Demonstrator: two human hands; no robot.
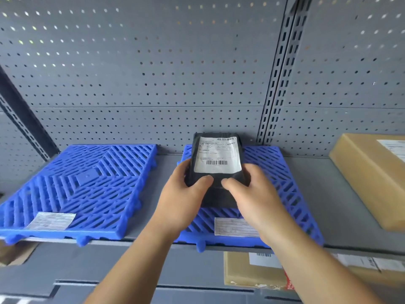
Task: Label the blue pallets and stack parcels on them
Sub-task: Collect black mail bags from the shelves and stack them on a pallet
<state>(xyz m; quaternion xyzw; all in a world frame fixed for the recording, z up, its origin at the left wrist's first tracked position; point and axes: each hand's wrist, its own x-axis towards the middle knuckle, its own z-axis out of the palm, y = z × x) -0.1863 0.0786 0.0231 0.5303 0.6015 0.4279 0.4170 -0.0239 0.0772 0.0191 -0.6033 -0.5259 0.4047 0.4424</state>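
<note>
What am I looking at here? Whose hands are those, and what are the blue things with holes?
There is just one picture, taken by a camera worn on a person's head, so you see what they see when looking down at their own arms. The left hand and the right hand are together holding a black parcel with a white shipping sticker on it. They hold it over the right blue pallet, a flat plastic grid that lies on a grey shelf. Another blue pallet lies to the left with nothing stacked on it. Each pallet has a paper label near its front edge. A tan cardboard box sits at the far right, and behind everything is a grey wall full of little holes.
</note>
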